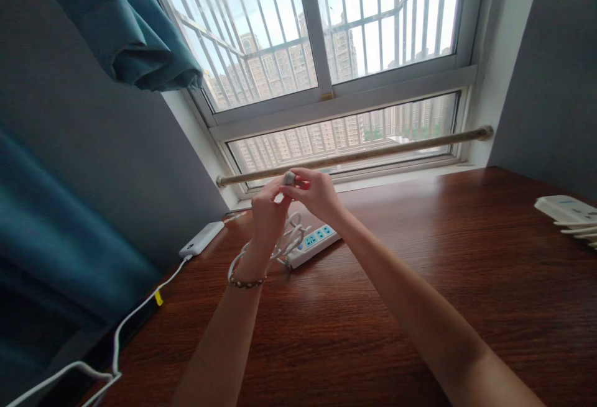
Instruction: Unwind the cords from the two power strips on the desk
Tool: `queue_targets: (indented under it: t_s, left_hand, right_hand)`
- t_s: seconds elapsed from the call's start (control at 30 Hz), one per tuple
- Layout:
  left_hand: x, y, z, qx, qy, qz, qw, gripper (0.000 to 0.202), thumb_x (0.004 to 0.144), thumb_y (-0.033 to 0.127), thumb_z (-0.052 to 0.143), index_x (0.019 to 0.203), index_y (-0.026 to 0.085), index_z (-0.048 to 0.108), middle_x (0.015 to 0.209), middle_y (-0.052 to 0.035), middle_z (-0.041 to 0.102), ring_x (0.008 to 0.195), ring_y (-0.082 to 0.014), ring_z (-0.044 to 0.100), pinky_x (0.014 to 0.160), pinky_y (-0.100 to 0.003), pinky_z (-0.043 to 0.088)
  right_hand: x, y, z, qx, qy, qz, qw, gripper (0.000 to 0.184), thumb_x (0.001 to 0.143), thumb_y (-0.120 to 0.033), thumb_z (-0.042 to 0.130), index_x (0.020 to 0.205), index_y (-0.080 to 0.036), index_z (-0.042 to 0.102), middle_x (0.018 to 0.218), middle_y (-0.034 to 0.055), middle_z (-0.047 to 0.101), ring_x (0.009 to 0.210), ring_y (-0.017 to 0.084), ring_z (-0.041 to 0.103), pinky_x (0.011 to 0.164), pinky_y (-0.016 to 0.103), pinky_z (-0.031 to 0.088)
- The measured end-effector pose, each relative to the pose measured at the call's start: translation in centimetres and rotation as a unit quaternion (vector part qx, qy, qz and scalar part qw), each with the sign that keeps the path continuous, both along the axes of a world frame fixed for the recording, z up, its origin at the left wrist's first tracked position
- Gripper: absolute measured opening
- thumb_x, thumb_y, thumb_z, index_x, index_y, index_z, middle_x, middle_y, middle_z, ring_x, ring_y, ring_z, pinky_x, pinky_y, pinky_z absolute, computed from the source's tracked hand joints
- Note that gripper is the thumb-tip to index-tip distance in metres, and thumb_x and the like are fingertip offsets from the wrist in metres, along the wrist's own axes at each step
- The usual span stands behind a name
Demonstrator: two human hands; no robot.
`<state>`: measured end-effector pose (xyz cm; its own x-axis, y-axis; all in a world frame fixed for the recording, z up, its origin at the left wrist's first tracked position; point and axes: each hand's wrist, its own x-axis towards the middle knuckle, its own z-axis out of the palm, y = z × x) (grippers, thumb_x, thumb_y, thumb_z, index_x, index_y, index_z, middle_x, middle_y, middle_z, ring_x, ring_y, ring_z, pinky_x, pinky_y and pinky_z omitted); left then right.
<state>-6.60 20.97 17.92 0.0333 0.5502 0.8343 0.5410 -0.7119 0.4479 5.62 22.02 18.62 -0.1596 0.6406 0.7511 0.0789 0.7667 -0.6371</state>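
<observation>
Both my hands meet above the far part of the wooden table, in front of the window. My left hand [270, 211] is closed, fingers curled round a small pale grey piece [289, 178] that looks like a plug. From the right, my right hand [314, 192] pinches the same piece with thumb and fingers. Its far side is hidden by my fingers. Loops of white cord [291, 233] hang and lie beneath and behind my left wrist. The white power strip [314, 246], with turquoise socket faces, lies tilted on the table just below my hands.
The wooden table [373, 307] reaches to the window sill. A white power bank [201, 239] with a white cable [140, 310] lies along the left edge, near a yellow tag [158, 298]. Another white device [569, 209] sits at the right edge. A rail [382, 153] crosses the window.
</observation>
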Motion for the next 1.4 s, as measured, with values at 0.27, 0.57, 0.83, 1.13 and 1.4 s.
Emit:
queue_targets:
  t_s: [0.27, 0.57, 0.83, 1.13, 1.4]
  left_hand:
    - [-2.3, 0.2, -4.7, -0.245, -0.020, -0.093, 0.965, 0.025, 0.054, 0.019, 0.074, 0.074, 0.019, 0.060, 0.092, -0.0061, 0.062, 0.107, -0.0247, 0.048, 0.099, -0.036, 0.028]
    - [-6.9, 1.2, -10.2, -0.143, 0.239, 0.155, 0.948, 0.052, 0.068, 0.029, 0.066, 0.113, 0.023, 0.040, 0.091, -0.0023, 0.053, 0.084, -0.0214, 0.053, 0.078, -0.035, 0.041]
    - [-6.6, 1.6, -13.9, -0.114, 0.329, 0.214, 0.913, 0.044, 0.082, 0.041, 0.049, 0.117, 0.015, 0.038, 0.099, -0.0139, 0.057, 0.096, -0.0292, 0.051, 0.085, -0.044, 0.036]
    - [-4.3, -0.1, -15.7, -0.071, 0.422, 0.311, 0.849, 0.085, 0.081, 0.057, 0.042, 0.132, -0.006, 0.019, 0.131, -0.0285, 0.037, 0.122, -0.0357, 0.032, 0.100, -0.052, 0.023]
    - [-3.5, -0.6, -15.4, -0.036, 0.463, 0.272, 0.843, 0.057, 0.088, 0.041, 0.039, 0.128, 0.001, 0.035, 0.140, -0.0237, 0.025, 0.126, -0.0329, 0.029, 0.099, -0.047, 0.028]
  right_hand:
    - [0.4, 2.2, -0.7, -0.093, 0.169, 0.190, 0.963, 0.035, 0.066, -0.037, 0.066, 0.088, -0.011, 0.057, 0.075, 0.0016, 0.055, 0.071, 0.012, 0.056, 0.069, 0.026, 0.051]
    - [0.5, 4.1, -2.8, -0.204, 0.224, 0.204, 0.931, 0.041, 0.058, -0.032, 0.072, 0.086, -0.007, 0.056, 0.068, 0.0050, 0.059, 0.061, 0.014, 0.059, 0.064, 0.030, 0.053]
    - [1.2, 6.5, -5.6, -0.376, 0.164, 0.087, 0.908, 0.021, 0.080, -0.024, 0.055, 0.093, -0.010, 0.050, 0.072, 0.0048, 0.059, 0.060, 0.011, 0.059, 0.066, 0.027, 0.053]
    - [2.9, 11.0, -11.1, -0.437, -0.099, -0.075, 0.891, 0.023, 0.082, -0.023, 0.051, 0.072, -0.004, 0.058, 0.055, 0.0079, 0.053, 0.049, 0.013, 0.053, 0.053, 0.025, 0.046]
    - [2.1, 10.3, -12.2, -0.341, -0.171, -0.061, 0.922, 0.047, 0.079, -0.022, 0.057, 0.124, -0.009, 0.047, 0.102, 0.0133, 0.059, 0.076, 0.013, 0.058, 0.067, 0.020, 0.044]
